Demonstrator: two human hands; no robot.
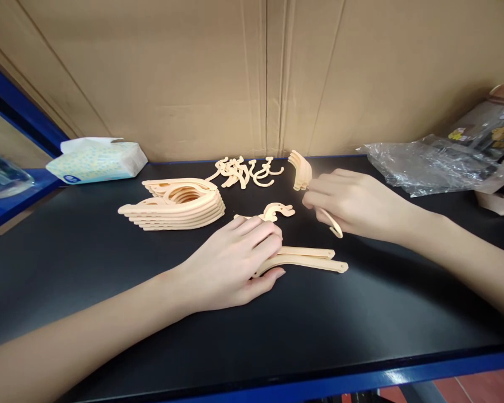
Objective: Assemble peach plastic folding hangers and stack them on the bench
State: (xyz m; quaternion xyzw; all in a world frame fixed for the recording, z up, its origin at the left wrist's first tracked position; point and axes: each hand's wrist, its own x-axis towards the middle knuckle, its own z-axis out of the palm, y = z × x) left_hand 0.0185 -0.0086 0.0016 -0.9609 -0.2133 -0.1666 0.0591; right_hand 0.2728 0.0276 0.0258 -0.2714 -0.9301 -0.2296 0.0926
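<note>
My left hand (239, 260) is curled over the near end of two long beige plastic hanger arms (311, 260), which lie close together and point right. Its thumb rests along the near side, and the covered ends are hidden. Just beyond those fingers lies a small curved beige piece (277, 210). Closed fingers of my right hand (353, 201) hold a beige hanger hook (335, 225), whose curved end sticks out below the palm. Right behind these fingertips is a row of nested curved beige pieces (300, 169).
Folded beige hangers (176, 215) are stacked at left, with several loose hooks (239, 170) behind. A tissue pack (98, 161) stands back left. Clear plastic bags (428, 165) lie at right. Cardboard (185, 73) walls the back of the black table (201, 347).
</note>
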